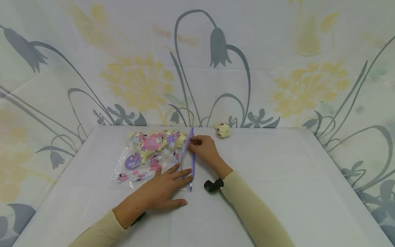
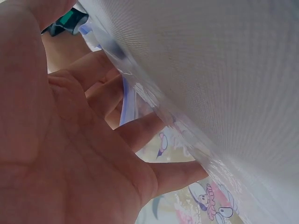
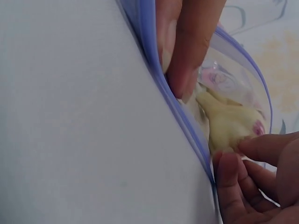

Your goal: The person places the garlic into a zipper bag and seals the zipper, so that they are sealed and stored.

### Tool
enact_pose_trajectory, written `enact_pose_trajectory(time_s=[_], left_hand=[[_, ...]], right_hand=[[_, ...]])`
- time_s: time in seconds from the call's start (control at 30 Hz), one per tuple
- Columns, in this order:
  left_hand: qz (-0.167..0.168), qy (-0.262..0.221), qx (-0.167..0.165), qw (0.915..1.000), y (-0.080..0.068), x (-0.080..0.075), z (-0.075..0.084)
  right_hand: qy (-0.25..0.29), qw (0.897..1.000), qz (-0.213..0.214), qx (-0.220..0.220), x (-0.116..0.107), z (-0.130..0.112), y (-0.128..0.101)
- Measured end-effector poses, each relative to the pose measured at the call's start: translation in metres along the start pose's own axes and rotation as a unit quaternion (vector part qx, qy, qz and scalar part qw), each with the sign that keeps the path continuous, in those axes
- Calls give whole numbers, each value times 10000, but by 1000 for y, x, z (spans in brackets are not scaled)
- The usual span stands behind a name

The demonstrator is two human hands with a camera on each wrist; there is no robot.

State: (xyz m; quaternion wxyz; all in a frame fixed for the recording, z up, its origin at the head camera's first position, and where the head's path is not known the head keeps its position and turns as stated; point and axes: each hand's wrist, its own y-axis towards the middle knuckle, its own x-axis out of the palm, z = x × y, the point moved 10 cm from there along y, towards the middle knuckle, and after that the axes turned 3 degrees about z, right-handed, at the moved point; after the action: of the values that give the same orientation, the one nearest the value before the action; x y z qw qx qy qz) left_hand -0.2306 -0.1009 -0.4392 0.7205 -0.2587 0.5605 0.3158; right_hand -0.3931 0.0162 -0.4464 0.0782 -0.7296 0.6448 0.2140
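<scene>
Pinching a pale yellow piece (image 3: 233, 123) with a reddish spot between thumb and fingers, the right hand (image 1: 203, 145) is at the parted mouth of a clear plastic bag (image 1: 123, 164), whose purple edge (image 1: 193, 164) runs along the side towards that hand. The piece sits at the opening, just inside the purple edge. The left hand (image 1: 163, 188) rests spread over the near corner of the bag, its fingers mostly straight and grasping nothing, two fingertips reaching the purple edge and the thumb stretched over the table (image 1: 262, 154). More pale yellow shapes lie inside, towards the far side of the bag; whether they are joined is hard to tell through the printed plastic, which carries pink and purple pictures. Beyond the right hand, near the flowered cloth (image 1: 197, 85) at the back, a small cream ball (image 1: 223, 130) with dark red spots lies on the table, apart from the bag. Both arms wear pale sleeves (image 1: 256, 206).
</scene>
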Motion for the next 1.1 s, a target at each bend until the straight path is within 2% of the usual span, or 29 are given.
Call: enact_pose_trajectory(time_s=[0.2,0.6,0.73,0.9,1.1], left_hand=[[-61,-8,-35,10000,0,1,0],[-21,-26,-46,10000,-2,2,-1],[-21,-28,-45,10000,-1,2,-1],[-28,-23,-35,10000,-1,0,0],[20,-10,7,10000,-1,-2,1]], right_hand=[[-41,9998,-157,-111,-7,-3,-3],[-509,9961,-60,-719,-35,-15,0],[-510,9935,-25,-1019,-47,-22,2],[-422,9879,168,-1485,-63,-33,2],[-979,9777,707,-1719,-84,-36,2]])
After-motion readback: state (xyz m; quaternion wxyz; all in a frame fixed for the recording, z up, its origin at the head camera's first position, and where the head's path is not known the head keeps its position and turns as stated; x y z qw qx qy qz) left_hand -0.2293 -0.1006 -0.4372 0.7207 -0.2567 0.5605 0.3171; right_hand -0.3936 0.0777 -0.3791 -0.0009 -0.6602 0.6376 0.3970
